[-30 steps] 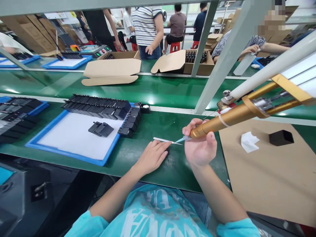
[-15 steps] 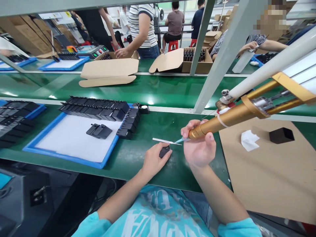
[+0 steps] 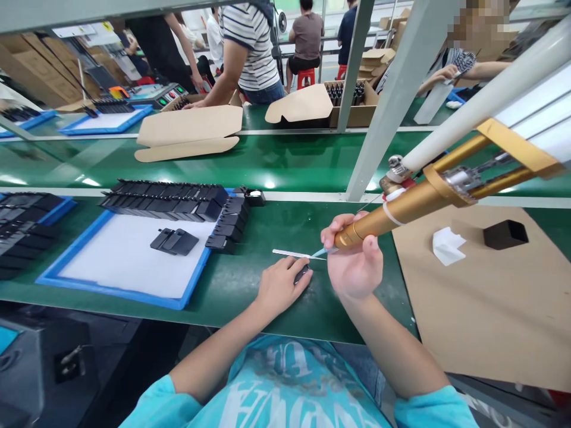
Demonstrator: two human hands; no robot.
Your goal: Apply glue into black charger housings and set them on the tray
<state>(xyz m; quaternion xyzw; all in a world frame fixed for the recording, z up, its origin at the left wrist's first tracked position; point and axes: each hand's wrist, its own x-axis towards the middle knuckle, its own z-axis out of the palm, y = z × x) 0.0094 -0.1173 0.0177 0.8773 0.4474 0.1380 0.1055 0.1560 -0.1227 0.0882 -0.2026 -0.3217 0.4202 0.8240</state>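
My left hand (image 3: 277,285) is closed around a small black plastic part (image 3: 302,273), held low over the green bench with the fingers covering much of it. A gold-coloured dispensing gun (image 3: 379,223) slants down into my right hand (image 3: 355,270), which grips it with curled fingers, palm turned up. Its pale blue nozzle (image 3: 318,254) points left, close to the black part; whether they touch I cannot tell. Just beyond my left fingers lies a thin white strip (image 3: 285,253) on the bench.
To the left, a blue-rimmed tray (image 3: 187,294) holds rows of black housings (image 3: 165,199) and a separate black piece (image 3: 175,241). On the right, a cardboard sheet (image 3: 482,321) bears crumpled white paper (image 3: 448,246) and a black block (image 3: 505,234). A metal post (image 3: 392,95) rises behind the gun.
My left hand has rolled over the black part, so less of it shows. The gun stays in my right hand. The whole view has shifted slightly, and a co-worker's arm has reached lower.
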